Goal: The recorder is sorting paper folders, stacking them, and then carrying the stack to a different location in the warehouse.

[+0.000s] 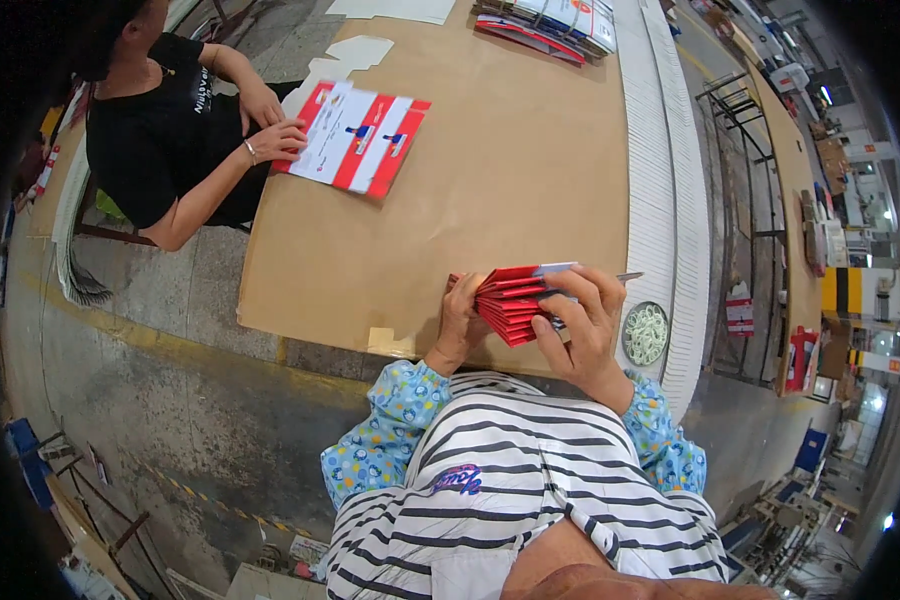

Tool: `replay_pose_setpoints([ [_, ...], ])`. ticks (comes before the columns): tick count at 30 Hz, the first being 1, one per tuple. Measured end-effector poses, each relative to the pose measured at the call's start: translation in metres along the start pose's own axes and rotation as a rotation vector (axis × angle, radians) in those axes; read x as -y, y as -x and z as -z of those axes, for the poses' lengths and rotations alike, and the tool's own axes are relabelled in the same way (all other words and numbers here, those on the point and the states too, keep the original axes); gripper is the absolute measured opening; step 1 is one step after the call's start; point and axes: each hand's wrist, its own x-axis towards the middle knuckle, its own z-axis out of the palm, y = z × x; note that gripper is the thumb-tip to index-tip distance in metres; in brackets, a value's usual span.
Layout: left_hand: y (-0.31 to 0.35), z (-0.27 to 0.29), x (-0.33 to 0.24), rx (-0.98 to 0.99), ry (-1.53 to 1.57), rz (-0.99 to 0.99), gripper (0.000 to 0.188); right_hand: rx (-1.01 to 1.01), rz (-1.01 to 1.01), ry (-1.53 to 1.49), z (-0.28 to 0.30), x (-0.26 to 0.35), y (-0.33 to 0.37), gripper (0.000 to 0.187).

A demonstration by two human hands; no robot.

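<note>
A fanned stack of red folded cardboard pieces is held up over the near edge of the table, right in front of my body. My left hand grips the stack at its left side, fingers wrapped round it. At its right side, my right hand has its fingers bent against the stack's edges, where some white and blue print shows. A thin pointed metal thing sticks out beside my right fingers; the rest of it is hidden. Close to my right wrist stands a round dish of pale green rings.
A co-worker at the far left handles a red and white printed cardboard sheet on the brown-covered table. A strapped bundle of printed cardboard lies at the far edge. White ridged material runs along the right side.
</note>
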Motion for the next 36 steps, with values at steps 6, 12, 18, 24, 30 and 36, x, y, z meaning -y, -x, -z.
replay_pose_setpoints([
  [6, 0.017, 0.003, 0.008, -0.001, 0.020, 0.089, 0.035, 0.019, 0.004, -0.132, -0.009, -0.003, 0.000, 0.024],
  [12, -0.018, 0.002, -0.033, -0.348, 0.792, 0.557, 0.029, -0.013, 0.021, -0.361, -0.009, -0.044, -0.048, 0.024],
  [18, -0.056, 0.018, -0.007, -0.424, 0.495, 0.757, 0.035, -0.136, -0.348, -0.216, -0.028, -0.208, -0.086, 0.019],
  [24, -0.054, 0.010, 0.068, -0.437, 0.472, 1.073, 0.032, 0.094, -0.487, 0.189, -0.139, -0.371, -0.103, 0.023],
  [30, -0.034, 0.001, 0.093, -0.416, 0.345, 1.221, 0.032, 0.154, -0.512, 0.573, -0.214, -0.495, -0.128, 0.031],
  [36, -0.032, 0.005, 0.095, -0.415, 0.047, 1.279, 0.032, -0.062, -0.315, 0.848, -0.279, -0.578, -0.183, 0.042],
])
